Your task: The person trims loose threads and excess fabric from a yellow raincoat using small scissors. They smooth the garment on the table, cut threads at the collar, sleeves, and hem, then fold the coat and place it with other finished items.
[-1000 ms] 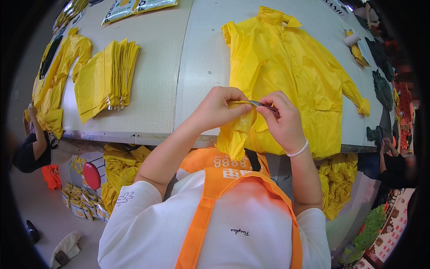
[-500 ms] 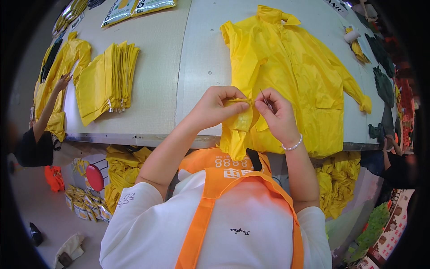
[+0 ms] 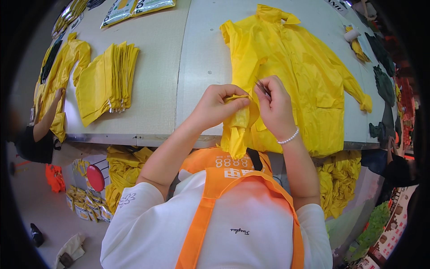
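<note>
A yellow raincoat (image 3: 295,76) lies spread over the table, its collar at the far side and one sleeve drawn toward me. Pinched between thumb and fingers of my left hand (image 3: 220,107) is the edge of that sleeve, with the cuff end hanging over the table's front edge. Close by on the right, my right hand (image 3: 277,107) is closed around a pair of small thread snips (image 3: 263,88). Their pointed metal tips stick out to the upper left, and the rest is hidden in the palm. A small gap separates the right fingers from the sleeve.
Folded yellow garments (image 3: 109,80) stand in a stack on the left of the table (image 3: 156,76). Flat packages (image 3: 139,11) lie at the far edge. Yellow heaps (image 3: 338,184) sit below the table. A co-worker's arm (image 3: 47,116) reaches over another yellow garment at far left.
My right hand has moved slightly up and away from the sleeve edge, the snips with it. My left hand keeps its pinch. The co-worker's arm at left has lowered.
</note>
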### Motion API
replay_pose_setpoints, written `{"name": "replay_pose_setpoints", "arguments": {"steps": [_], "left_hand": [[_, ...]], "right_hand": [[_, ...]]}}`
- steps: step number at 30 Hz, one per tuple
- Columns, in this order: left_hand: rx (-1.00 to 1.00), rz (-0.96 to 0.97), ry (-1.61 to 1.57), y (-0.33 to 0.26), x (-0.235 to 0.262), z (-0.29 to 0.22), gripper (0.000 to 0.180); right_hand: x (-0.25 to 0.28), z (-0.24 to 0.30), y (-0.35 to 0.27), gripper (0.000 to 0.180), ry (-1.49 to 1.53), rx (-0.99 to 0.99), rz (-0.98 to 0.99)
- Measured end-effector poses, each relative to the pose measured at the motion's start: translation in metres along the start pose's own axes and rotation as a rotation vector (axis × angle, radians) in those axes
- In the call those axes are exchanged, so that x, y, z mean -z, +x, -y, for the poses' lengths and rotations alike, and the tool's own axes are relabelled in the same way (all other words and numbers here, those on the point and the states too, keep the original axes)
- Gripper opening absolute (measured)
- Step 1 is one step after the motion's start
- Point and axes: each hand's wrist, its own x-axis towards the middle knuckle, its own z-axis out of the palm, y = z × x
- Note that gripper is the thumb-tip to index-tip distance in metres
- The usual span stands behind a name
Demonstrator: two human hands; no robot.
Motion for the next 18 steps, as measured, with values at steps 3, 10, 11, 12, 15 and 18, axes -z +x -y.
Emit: {"name": "replay_pose_setpoints", "arguments": {"steps": [3,10,11,12,15,18], "left_hand": [[-0.012,-0.075,-0.04,0.001,0.0,0.007,0.016],[0.034,-0.173,-0.034,0.001,0.001,0.006,0.014],[0.044,-0.154,-0.031,0.003,0.001,0.006,0.013],[0.031,-0.144,-0.016,0.002,-0.001,0.006,0.012],[0.0,-0.122,0.007,0.002,-0.006,0.003,0.01],[-0.018,-0.119,0.005,0.001,-0.007,0.002,0.011]], "right_hand": [[-0.004,0.0,0.001,0.013,0.1,-0.093,-0.02],[0.018,0.006,-0.024,0.016,0.114,-0.274,0.126],[0.017,0.006,-0.02,0.015,0.132,-0.269,0.12],[0.016,0.007,-0.022,0.015,0.153,-0.278,0.116],[0.01,0.006,-0.017,0.014,0.145,-0.226,0.097],[0.008,0.007,-0.015,0.015,0.082,-0.16,0.088]]}}
